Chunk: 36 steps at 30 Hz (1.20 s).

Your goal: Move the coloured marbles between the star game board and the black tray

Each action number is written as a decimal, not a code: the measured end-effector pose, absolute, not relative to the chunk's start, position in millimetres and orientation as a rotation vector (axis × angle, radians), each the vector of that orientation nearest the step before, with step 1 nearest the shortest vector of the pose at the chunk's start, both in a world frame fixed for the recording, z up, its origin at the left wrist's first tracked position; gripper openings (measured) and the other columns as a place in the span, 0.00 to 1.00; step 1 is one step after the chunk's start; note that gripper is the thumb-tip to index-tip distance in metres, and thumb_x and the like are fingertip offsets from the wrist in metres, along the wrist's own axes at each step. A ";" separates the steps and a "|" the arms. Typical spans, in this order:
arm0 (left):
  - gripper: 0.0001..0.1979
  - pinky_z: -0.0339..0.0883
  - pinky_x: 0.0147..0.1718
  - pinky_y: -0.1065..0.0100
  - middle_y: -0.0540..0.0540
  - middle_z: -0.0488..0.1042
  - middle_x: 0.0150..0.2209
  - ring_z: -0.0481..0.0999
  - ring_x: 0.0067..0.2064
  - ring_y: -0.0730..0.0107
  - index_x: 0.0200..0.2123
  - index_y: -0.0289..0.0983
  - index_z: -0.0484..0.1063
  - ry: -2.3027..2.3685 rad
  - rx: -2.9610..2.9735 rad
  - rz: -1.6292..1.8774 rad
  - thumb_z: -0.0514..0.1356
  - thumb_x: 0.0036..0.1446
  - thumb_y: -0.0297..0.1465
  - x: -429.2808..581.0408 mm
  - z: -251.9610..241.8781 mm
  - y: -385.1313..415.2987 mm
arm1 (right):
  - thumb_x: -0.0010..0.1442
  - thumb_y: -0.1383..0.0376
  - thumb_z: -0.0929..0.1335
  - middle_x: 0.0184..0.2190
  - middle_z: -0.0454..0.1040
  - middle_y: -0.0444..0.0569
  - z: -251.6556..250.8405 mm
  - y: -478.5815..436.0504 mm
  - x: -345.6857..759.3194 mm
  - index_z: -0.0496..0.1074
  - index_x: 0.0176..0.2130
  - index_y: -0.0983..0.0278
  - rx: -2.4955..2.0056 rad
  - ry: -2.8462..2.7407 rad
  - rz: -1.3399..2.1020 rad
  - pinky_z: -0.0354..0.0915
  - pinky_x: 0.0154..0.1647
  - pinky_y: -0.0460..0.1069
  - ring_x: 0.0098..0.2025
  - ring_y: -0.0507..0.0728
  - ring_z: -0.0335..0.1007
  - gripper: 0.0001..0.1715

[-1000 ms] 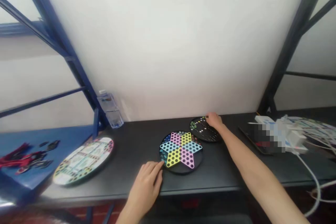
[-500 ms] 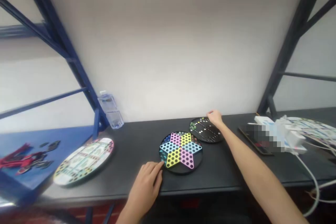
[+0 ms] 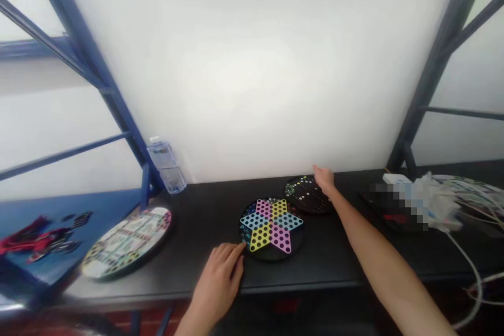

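Note:
A round black board with a star of yellow, pink and light blue holed triangles (image 3: 271,226) lies on the black table (image 3: 205,268). My left hand (image 3: 221,278) rests flat at its lower left rim, fingers stretched out. Behind it lies a round black tray with small marbles (image 3: 305,195). My right hand (image 3: 324,178) reaches over that tray's far right edge, its fingers held loosely together; I cannot see whether it holds a marble.
A round colourful game board (image 3: 126,241) lies at the table's left end. A water bottle (image 3: 165,165) stands by a blue shelf post. Red and black parts (image 3: 35,233) lie on a blue surface at left. White boxes and cables (image 3: 441,199) crowd the right.
My right hand has shifted slightly back toward the tray's far edge. My left hand has stayed at the star board's rim.

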<state>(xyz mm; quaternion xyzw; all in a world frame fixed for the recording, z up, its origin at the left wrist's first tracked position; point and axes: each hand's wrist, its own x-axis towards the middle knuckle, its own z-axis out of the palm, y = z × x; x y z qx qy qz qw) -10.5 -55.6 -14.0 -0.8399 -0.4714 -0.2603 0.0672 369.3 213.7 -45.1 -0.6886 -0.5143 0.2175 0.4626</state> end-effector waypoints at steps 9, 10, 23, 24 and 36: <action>0.18 0.67 0.47 0.55 0.40 0.72 0.45 0.71 0.45 0.61 0.56 0.41 0.66 -1.473 -2.559 -0.735 0.50 0.64 0.29 -12.2 -13.3 -57.5 | 0.67 0.58 0.57 0.41 0.73 0.62 -52.9 210.6 356.1 0.60 0.52 0.68 -2.080 -1.982 0.021 0.61 0.46 0.55 0.46 0.64 0.70 0.20; 0.18 0.66 0.47 0.55 0.41 0.72 0.45 0.71 0.45 0.61 0.56 0.41 0.66 -1.474 -2.559 -0.737 0.50 0.64 0.29 -12.4 -13.6 -57.6 | 0.66 0.60 0.58 0.41 0.72 0.63 -52.4 211.7 355.2 0.59 0.53 0.69 -2.078 -2.033 0.007 0.61 0.47 0.56 0.46 0.64 0.70 0.19; 0.18 0.66 0.47 0.56 0.43 0.73 0.44 0.71 0.45 0.62 0.55 0.43 0.66 -1.491 -2.550 -0.765 0.50 0.63 0.28 -13.8 -10.0 -62.3 | 0.67 0.61 0.58 0.41 0.72 0.62 -52.6 224.0 340.3 0.61 0.51 0.70 -2.072 -2.229 -0.105 0.63 0.44 0.54 0.45 0.64 0.71 0.18; 0.18 0.66 0.47 0.56 0.43 0.73 0.43 0.71 0.45 0.62 0.55 0.42 0.66 -1.486 -2.551 -0.769 0.50 0.63 0.28 -14.0 -9.9 -62.5 | 0.67 0.62 0.58 0.40 0.72 0.62 -52.9 223.5 338.0 0.61 0.52 0.71 -2.077 -2.236 -0.115 0.63 0.44 0.54 0.45 0.64 0.71 0.18; 0.18 0.66 0.47 0.56 0.43 0.72 0.43 0.70 0.45 0.61 0.56 0.42 0.66 -1.499 -2.548 -0.759 0.49 0.63 0.28 -15.3 -9.1 -65.5 | 0.68 0.59 0.56 0.43 0.72 0.64 -54.3 231.8 334.2 0.61 0.51 0.70 -2.135 -2.151 -0.035 0.62 0.46 0.55 0.47 0.64 0.71 0.20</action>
